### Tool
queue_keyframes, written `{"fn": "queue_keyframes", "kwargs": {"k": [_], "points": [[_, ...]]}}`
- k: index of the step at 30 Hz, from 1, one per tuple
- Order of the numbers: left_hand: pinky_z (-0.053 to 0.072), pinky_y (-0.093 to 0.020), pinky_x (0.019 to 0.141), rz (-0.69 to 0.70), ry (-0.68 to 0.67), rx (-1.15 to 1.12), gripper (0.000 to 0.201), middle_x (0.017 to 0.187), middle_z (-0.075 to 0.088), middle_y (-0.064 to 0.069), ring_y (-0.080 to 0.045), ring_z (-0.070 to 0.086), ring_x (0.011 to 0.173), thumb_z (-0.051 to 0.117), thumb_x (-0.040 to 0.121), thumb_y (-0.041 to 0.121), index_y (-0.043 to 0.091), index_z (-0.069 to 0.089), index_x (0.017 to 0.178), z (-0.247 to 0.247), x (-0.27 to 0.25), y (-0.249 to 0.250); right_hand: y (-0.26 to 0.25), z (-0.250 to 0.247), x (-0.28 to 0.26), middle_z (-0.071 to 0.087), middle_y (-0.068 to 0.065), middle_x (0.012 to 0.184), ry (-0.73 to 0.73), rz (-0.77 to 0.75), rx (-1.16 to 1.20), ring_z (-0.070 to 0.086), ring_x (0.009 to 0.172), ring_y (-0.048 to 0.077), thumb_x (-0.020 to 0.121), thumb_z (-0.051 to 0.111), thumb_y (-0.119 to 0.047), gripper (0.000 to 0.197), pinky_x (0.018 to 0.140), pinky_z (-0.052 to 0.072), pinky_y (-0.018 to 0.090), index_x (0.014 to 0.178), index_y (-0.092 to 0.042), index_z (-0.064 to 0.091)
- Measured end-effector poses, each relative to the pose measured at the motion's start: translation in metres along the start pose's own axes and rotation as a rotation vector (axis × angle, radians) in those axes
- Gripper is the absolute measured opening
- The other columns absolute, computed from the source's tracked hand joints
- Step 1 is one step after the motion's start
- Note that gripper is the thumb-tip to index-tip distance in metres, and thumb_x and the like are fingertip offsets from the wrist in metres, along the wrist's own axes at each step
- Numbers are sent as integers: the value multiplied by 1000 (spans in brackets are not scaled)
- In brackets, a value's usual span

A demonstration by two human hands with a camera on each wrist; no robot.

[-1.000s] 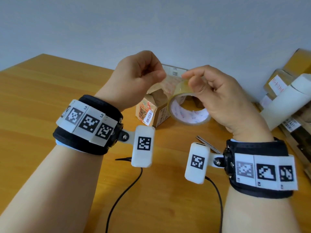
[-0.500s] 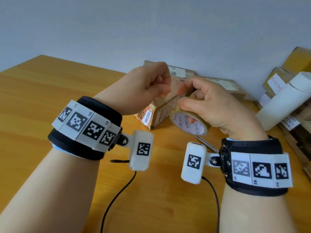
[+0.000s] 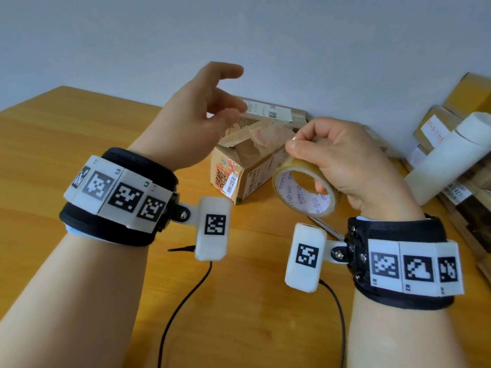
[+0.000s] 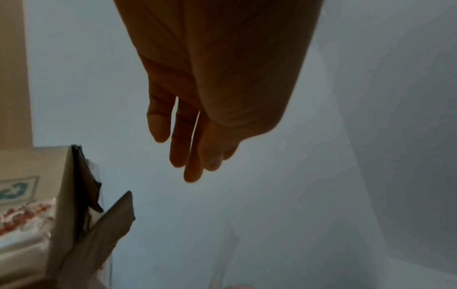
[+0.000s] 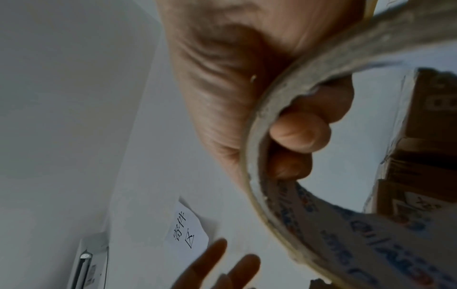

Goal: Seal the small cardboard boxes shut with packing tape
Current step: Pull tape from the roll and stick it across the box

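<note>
While the right hand (image 3: 353, 166) grips the roll of clear packing tape (image 3: 305, 191) with its white printed core, its fingers (image 5: 300, 135) curled through the ring and the thumb pressed on the outer band, the left hand (image 3: 196, 120) hangs in the air with nothing in it, fingers loosely spread and only slightly bent. The roll is held off the wooden table (image 3: 79, 139), tilted, just right of the small brown cardboard box (image 3: 239, 179) with its orange-printed label. That box stands toward the table's far edge, its top flaps raised and crumpled, not closed. The left hand is above and to the left of the box, not touching it. Behind it, against the pale wall, lies a flat cardboard parcel (image 3: 268, 111) with a white label. At the table's right edge sits a heap of brown packages (image 3: 435, 126) and a white cylinder (image 3: 446, 160). Metal scissors (image 3: 325, 227) lie partly hidden under the right wrist.
</note>
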State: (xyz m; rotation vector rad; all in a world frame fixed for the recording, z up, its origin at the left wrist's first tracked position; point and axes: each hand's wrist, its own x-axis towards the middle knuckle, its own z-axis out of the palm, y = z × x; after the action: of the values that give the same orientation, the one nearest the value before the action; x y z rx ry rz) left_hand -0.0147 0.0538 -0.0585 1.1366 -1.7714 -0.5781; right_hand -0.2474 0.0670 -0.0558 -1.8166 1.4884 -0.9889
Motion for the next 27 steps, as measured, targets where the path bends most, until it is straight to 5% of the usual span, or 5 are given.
{"fn": "queue_keyframes", "kwargs": {"k": [6,12,17,21,27], "points": [[51,-24,85,-142,-43,61,53,105,68,15,4,61,99,64,93,26,34,41,140,4,3,-11,1,-3,0,67,-4,60,40,22,1,51,35,12,93,75,-26,12,37,38,20,84,-19,71],[47,-23,73,-208,-156,128,55,113,64,16,-4,61,94,67,91,34,33,42,140,13,1,-14,2,-3,1,65,-8,58,46,19,0,51,36,14,93,75,-28,13,39,39,22,83,-21,70],[44,-16,66,-269,-278,122,74,121,60,16,4,56,98,75,85,18,37,34,145,11,1,-18,3,-3,1,67,-7,60,50,23,-2,52,36,13,93,74,-27,12,38,39,21,84,-21,71],[55,-26,73,-269,-282,165,77,117,62,20,-2,56,112,72,84,6,37,34,145,10,2,-23,3,-3,1,66,-6,59,49,22,6,51,35,14,92,75,-27,12,38,39,21,84,-20,71],[52,-22,76,-267,-291,161,79,104,70,20,6,62,103,72,85,3,34,35,147,11,4,-26,4,-1,2,66,-3,61,26,22,6,52,37,15,92,75,-29,12,39,40,23,83,-21,70]]}}
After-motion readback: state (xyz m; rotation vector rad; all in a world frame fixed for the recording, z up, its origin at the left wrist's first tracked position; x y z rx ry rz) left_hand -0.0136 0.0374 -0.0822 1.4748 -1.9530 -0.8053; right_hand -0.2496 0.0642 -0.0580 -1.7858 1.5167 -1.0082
